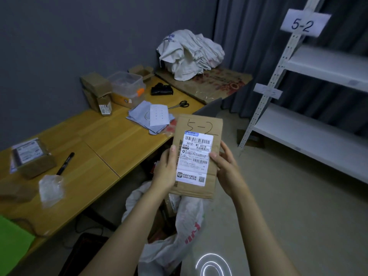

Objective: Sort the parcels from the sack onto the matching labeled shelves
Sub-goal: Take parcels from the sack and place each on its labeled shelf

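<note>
The parcel (196, 156) stands between left hand (164, 172) and right hand (227, 168), each grip clasping an edge.

The parcel (196, 156) is matt brown cardboard with a smooth white paper label (194, 159). The bench (111, 144) is smooth wood-look laminate; the near sack (179, 236) is crinkled white woven plastic.

Dim room: a grey-blue wall (59, 46) meets a grey pleated curtain (249, 36) in the corner; a long wooden table (111, 140) runs along the wall over a pale, perhaps carpeted, floor (288, 206)
</note>
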